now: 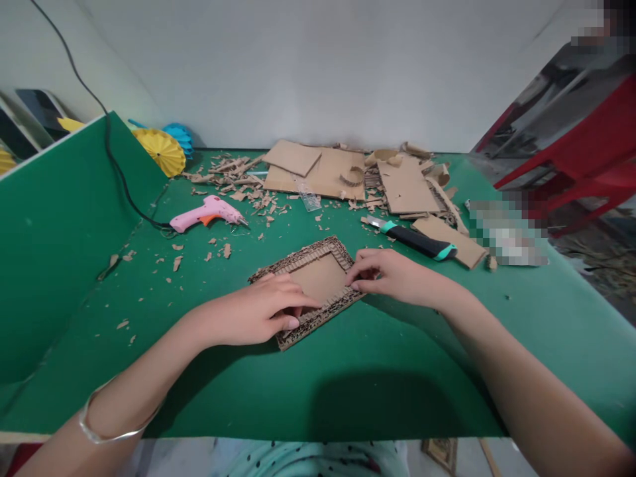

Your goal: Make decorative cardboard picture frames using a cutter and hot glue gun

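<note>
A rectangular cardboard frame with a flat brown base and a raised rim of corrugated strips lies slantwise on the green table. Across its left end rests my left hand, thumb and fingers closed on the near rim, index finger stretched along the inner edge. At the right end, my right hand pinches the rim with thumb and fingers. Whether a loose strip is between those fingertips I cannot tell. Beyond my right hand lies a utility knife with a black and teal handle, its blade pointing left.
A pink glue gun lies back left, its black cord running up over a green panel. Cardboard sheets and scraps cover the table's rear. Yellow and blue paper fans stand behind. A red chair is at right.
</note>
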### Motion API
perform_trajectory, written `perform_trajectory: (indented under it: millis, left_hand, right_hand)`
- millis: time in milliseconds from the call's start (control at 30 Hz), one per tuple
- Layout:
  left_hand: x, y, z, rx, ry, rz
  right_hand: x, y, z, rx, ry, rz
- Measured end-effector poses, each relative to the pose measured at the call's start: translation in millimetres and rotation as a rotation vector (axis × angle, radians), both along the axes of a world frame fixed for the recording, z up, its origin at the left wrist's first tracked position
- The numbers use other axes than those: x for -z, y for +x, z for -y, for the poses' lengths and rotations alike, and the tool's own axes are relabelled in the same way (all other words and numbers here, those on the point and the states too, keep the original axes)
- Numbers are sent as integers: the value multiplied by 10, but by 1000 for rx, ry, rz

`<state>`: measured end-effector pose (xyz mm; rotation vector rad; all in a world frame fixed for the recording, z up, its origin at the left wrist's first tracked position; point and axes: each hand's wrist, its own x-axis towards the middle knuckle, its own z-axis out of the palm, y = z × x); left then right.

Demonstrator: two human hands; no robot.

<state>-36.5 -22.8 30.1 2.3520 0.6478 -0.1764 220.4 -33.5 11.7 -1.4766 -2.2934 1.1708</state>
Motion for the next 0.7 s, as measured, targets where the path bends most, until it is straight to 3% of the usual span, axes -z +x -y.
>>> perform_trajectory:
  millis: [467, 700]
  left_hand:
    - [-33, 31, 37, -76, 14, 11]
    - [-41, 41, 39, -39, 40, 2]
  right_hand:
    - [-16, -6, 2, -3, -3, 6]
    - [-11, -5, 0, -6, -3, 11]
